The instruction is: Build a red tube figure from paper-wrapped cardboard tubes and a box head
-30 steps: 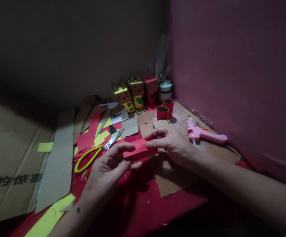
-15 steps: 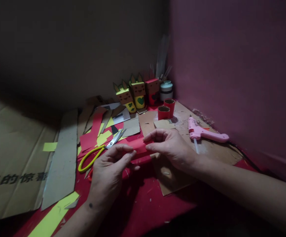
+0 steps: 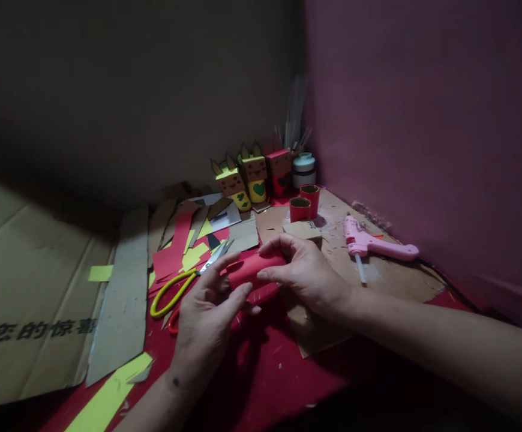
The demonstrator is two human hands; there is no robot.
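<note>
A piece of red paper (image 3: 251, 269), bent into a curve, is held between my two hands above the table. My right hand (image 3: 312, 276) grips its right end, thumb on the near face and fingers over the top. At the left end, my left hand (image 3: 209, 315) has its fingertips behind the paper and its thumb at the lower edge. Just beyond the left hand lie scissors (image 3: 216, 257) with one yellow and one red handle loop. Red and yellow paper scraps (image 3: 195, 257) spread behind them.
A pink glue gun (image 3: 356, 240) lies to the right on cardboard, its cord running rightward. Two red tubes (image 3: 300, 210) stand beyond my hands, near several box-headed figures (image 3: 256, 186) and a jar (image 3: 304, 171). Large cardboard (image 3: 31, 288) fills the left side.
The red paper is more curved and tilted now. My left thumb has moved off its pinch to the paper's lower edge. The view has shifted slightly.
</note>
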